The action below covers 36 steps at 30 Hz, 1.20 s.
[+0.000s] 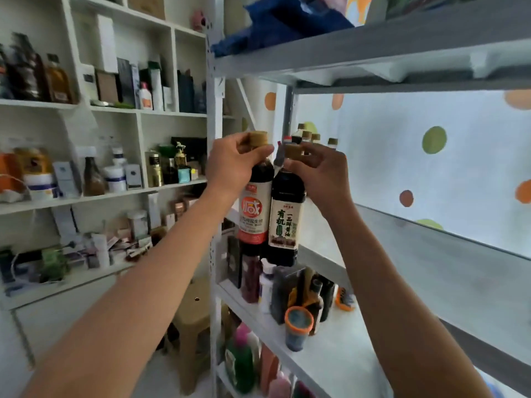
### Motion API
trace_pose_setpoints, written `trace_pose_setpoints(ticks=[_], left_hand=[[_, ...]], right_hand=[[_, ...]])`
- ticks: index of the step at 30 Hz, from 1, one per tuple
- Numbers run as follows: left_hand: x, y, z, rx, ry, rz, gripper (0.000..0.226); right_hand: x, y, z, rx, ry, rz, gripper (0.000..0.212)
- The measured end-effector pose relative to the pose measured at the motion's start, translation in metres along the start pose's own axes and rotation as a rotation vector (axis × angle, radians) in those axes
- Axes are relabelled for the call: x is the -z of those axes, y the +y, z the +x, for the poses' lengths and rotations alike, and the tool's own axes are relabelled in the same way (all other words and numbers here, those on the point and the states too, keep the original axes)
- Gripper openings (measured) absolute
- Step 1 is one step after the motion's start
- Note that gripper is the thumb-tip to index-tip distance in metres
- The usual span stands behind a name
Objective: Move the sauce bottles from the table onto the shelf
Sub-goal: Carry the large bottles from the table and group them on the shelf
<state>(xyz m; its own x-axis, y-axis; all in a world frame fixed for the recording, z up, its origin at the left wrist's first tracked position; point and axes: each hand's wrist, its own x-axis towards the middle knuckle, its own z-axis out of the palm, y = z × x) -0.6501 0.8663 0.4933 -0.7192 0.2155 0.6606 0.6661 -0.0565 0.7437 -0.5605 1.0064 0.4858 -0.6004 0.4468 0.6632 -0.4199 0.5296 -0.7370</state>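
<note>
Sauce bottles held up by their necks, one in each hand, in front of the metal shelf (448, 254).

Nearest, both bare forearms reach up and forward; the left hand (230, 168) is clamped around the neck of the red-label bottle (254, 208) just under its tan cap, and the right hand (319, 173) pinches the neck and tan cap of the white-label bottle (287, 216). The two dark bottles hang upright and side by side, touching or nearly so, between the hands. Below them, a lower shelf carries dark bottles and an orange-lidded jar (298, 326). Beyond the right hand, at the far end of the grey shelf, stands a cluster of capped bottles (309, 137) against a spotted curtain (431, 156).
</note>
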Motion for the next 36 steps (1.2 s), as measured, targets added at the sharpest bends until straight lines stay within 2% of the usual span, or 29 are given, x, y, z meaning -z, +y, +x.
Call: trace_pose_setpoints(ticks=[5,8,11,14,18,20,23,26,28,30,31,33,36], left_hand=[[-0.041,-0.033,0.064,-0.002,-0.074,-0.094,0.024],[-0.068,-0.055,0.091,-0.006,-0.129,-0.089,0.041],[-0.092,-0.078,0.112,-0.003,-0.131,-0.068,0.037],[-0.111,-0.101,0.126,0.03,-0.158,-0.005,0.036],[-0.126,-0.127,0.135,0.029,-0.19,0.014,0.04],[-0.131,-0.136,0.122,0.029,-0.184,-0.055,0.038],[-0.133,-0.16,0.075,0.133,-0.234,-0.214,0.039],[-0.132,-0.185,0.041,0.169,-0.302,-0.196,0.049],[-0.129,-0.193,0.038,0.167,-0.321,-0.173,0.045],[-0.126,-0.194,0.043,0.167,-0.293,-0.076,0.046],[-0.125,-0.192,0.044,0.174,-0.273,0.002,0.048],[-0.125,-0.189,0.044,0.213,-0.246,0.098,0.053],[-0.127,-0.188,0.049,0.216,-0.242,0.125,0.055]], right_hand=[[-0.003,0.032,0.053,-0.028,0.185,-0.142,0.029],[-0.006,0.056,0.075,-0.062,0.313,-0.218,0.019],[-0.013,0.08,0.095,-0.104,0.358,-0.288,0.026],[-0.016,0.101,0.113,-0.127,0.387,-0.315,0.023],[-0.017,0.117,0.124,-0.114,0.387,-0.315,0.022],[-0.019,0.122,0.119,-0.077,0.39,-0.318,0.017],[-0.023,0.126,0.1,-0.039,0.391,-0.415,0.02],[-0.021,0.134,0.086,-0.128,0.359,-0.374,0.041],[-0.02,0.142,0.072,-0.191,0.298,-0.367,0.064],[-0.02,0.149,0.053,-0.238,0.206,-0.447,0.091],[-0.022,0.151,0.046,-0.259,0.173,-0.483,0.098],[-0.02,0.157,0.042,-0.302,0.171,-0.471,0.089],[-0.015,0.166,0.058,-0.356,0.189,-0.428,0.061]])
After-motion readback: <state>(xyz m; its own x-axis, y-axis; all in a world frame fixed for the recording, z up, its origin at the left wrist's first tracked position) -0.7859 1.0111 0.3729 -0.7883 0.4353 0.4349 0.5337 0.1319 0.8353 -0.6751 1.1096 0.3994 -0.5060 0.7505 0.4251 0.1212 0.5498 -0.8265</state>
